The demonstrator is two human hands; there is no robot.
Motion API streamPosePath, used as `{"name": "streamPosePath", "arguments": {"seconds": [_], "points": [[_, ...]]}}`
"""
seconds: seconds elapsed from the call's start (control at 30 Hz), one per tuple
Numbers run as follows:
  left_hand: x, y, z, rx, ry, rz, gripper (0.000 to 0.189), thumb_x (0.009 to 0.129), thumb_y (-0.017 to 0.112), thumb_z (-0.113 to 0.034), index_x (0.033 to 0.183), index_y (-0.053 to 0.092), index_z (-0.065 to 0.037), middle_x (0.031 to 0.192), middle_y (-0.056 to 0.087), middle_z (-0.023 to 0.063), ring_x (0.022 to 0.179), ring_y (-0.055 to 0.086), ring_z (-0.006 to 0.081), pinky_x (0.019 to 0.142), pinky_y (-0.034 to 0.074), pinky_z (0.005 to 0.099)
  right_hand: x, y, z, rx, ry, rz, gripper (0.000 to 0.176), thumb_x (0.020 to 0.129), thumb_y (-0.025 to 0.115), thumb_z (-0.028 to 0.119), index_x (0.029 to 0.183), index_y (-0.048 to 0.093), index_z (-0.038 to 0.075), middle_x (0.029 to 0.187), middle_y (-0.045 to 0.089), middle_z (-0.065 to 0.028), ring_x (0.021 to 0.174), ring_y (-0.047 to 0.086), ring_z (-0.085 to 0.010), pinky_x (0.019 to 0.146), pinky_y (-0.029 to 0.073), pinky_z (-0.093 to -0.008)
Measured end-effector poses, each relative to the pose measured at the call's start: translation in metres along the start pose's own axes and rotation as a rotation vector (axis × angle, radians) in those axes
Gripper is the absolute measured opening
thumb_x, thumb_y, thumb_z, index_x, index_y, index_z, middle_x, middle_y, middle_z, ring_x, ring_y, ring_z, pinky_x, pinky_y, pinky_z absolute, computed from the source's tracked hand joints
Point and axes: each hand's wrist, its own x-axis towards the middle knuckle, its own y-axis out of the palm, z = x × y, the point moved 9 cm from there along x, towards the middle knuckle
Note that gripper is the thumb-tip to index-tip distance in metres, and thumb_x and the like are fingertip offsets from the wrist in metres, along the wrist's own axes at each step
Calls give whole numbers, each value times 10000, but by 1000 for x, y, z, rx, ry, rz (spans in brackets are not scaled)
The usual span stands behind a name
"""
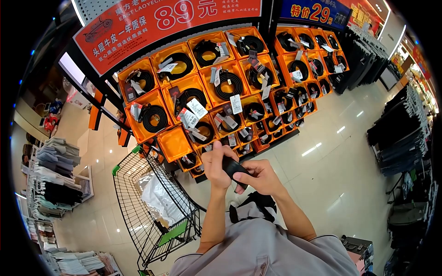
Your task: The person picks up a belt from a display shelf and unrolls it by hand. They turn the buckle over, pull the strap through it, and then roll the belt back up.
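Chest-high between left hand (216, 166) and right hand (261, 177); black belt (233, 167), gripped by both

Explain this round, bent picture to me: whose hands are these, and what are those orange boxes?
No machine here. One camera sits on a person's head, looking forward and down; its wide lens bends the view into a circle. The left hand and right hand are that person's own, and together they hold a small black object I cannot identify. Ahead stands a rack of orange boxes with coiled black belts and tags. A wire shopping cart stands at the left.
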Motion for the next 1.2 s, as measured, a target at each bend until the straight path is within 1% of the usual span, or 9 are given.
{"name": "streamPosePath", "arguments": {"seconds": [0.13, 0.37, 0.47, 0.57, 0.67, 0.87, 0.97, 1.07, 1.2], "points": [[-10, -7, 45, -368, -390, -177, 702, 1044, 349, -473, 556, 544, -8, 540, 543, 79, 463, 519, 160, 502, 417, 271, 1, 7, 0, 11, -18, 59, 189, 963, 656, 125, 909, 649, -56, 686, 663, -76, 580, 661, -133, 546, 551, -258], [-8, 3, 49, -388, -389, -65, 699, 1041, 329, -505, 584, 540, -20, 559, 551, 72, 509, 564, 169, 509, 442, 283, -3, 2, 5, 2, -62, 29, 229, 976, 647, 158, 848, 650, -33, 616, 625, -49, 483, 597, -105, 437, 462, -238], [-3, 9, 28, -172, -229, 47, 658, 1043, 357, -460, 631, 575, 5, 594, 584, 82, 535, 574, 171, 513, 431, 281, -5, -3, 3, 3, -14, 25, 235, 973, 652, 163, 836, 646, -27, 588, 610, -38, 465, 580, -95, 422, 442, -235], [-3, 27, -13, 253, 242, 254, 484, 1007, 465, -298, 686, 605, 36, 606, 597, 89, 531, 550, 162, 512, 400, 276, -5, -6, -1, -28, -5, -14, 250, 977, 651, 178, 821, 641, -17, 574, 601, -30, 459, 568, -84, 418, 429, -230], [-5, 20, -16, 159, 265, 204, 489, 998, 472, -289, 654, 599, 36, 577, 584, 88, 526, 549, 158, 510, 396, 271, -7, 2, 0, 22, 19, 46, 264, 980, 649, 196, 817, 643, -11, 575, 603, -29, 458, 562, -78, 420, 429, -230], [-1, 4, 1, 74, 57, 19, 582, 1045, 440, -343, 624, 623, 15, 562, 600, 76, 443, 483, 128, 466, 351, 255, -6, 2, -3, -65, 77, 91, 271, 982, 650, 233, 855, 651, -6, 573, 609, -31, 458, 577, -85, 426, 439, -224], [-2, -6, 33, -176, -326, -108, 643, 1040, 429, -466, 558, 528, -52, 529, 569, 72, 434, 524, 131, 450, 404, 247, -5, 3, -6, -51, 106, 135, 282, 985, 644, 249, 861, 653, -4, 564, 612, -38, 441, 577, -94, 420, 439, -224], [-6, -4, 50, -316, -499, -135, 623, 1025, 448, -490, 573, 519, -68, 508, 536, 60, 425, 525, 143, 442, 420, 256, -4, 4, -9, -46, 90, 127, 292, 987, 639, 261, 863, 655, -3, 553, 610, -43, 419, 573, -105, 410, 440, -227], [-6, 1, 50, -332, -475, -103, 618, 1015, 455, -512, 585, 519, -72, 507, 525, 67, 444, 550, 162, 458, 452, 274, -3, -6, -15, -98, 23, 76, 272, 977, 652, 254, 900, 659, -6, 513, 589, -39, 403, 580, -118, 397, 444, -225]]}}
